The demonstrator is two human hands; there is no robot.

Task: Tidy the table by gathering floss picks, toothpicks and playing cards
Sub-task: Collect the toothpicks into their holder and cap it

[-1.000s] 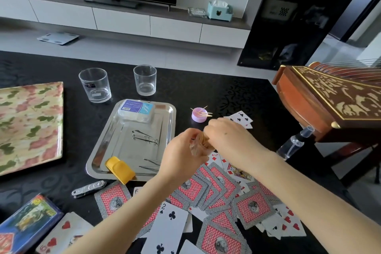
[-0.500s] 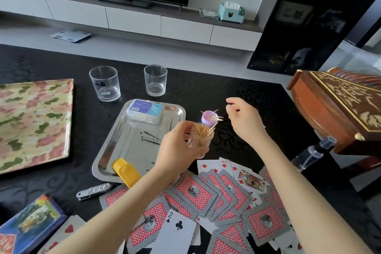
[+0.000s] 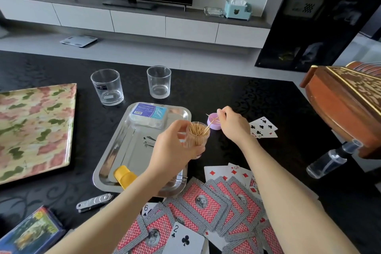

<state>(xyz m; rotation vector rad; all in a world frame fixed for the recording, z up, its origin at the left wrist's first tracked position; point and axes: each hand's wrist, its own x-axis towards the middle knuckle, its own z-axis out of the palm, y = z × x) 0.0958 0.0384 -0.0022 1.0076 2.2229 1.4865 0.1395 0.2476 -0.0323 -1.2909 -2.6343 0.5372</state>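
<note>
My left hand [image 3: 172, 150] grips a clear toothpick holder [image 3: 197, 137] full of toothpicks, held above the right edge of the steel tray [image 3: 121, 150]. My right hand [image 3: 234, 125] reaches to the purple lid [image 3: 213, 121] and pinches loose toothpicks lying on it. A box of floss picks [image 3: 148, 115] sits at the tray's far end. Playing cards [image 3: 208, 208] lie scattered at the near edge, mostly face down. A few more cards [image 3: 262, 128] lie to the right of my right hand.
Two empty glasses [image 3: 107, 86] [image 3: 159, 81] stand behind the tray. A floral tray [image 3: 33, 130] lies at left, a yellow object [image 3: 124, 177] and metal tools in the steel tray, a pocket knife [image 3: 93, 202], a spray bottle [image 3: 332, 159] and a wooden instrument [image 3: 346, 103] at right.
My right hand left the holder's mouth and moved away to the purple lid, where it now pinches toothpicks. My left hand lifted the holder slightly toward the tray.
</note>
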